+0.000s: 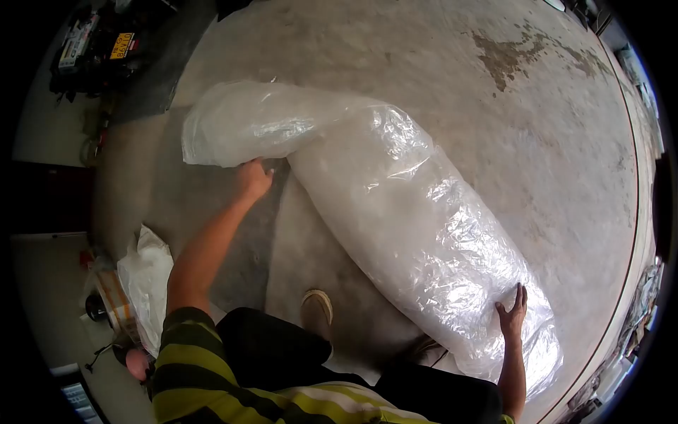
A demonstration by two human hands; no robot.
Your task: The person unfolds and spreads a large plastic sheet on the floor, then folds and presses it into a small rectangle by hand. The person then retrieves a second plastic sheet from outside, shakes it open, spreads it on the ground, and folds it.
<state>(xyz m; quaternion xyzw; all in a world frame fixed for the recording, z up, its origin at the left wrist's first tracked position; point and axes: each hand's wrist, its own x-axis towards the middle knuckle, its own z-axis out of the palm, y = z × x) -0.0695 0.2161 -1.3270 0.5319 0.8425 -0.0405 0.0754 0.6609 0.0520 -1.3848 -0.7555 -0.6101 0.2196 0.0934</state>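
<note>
A long, clear plastic bag, puffed up and wrinkled, lies bent across the concrete floor in front of me. Its upper end folds off to the left, and its shiny lower end reaches toward my right side. At the lower edge of that left-hand fold, my left hand is closed on the plastic, its fingertips partly hidden. My right hand rests on the crinkled lower part with fingers and thumb apart.
A white plastic sack and a cardboard box stand at the left. A vehicle with a yellow plate is at the upper left. My shoe is close to the bag. A dark stain marks the floor.
</note>
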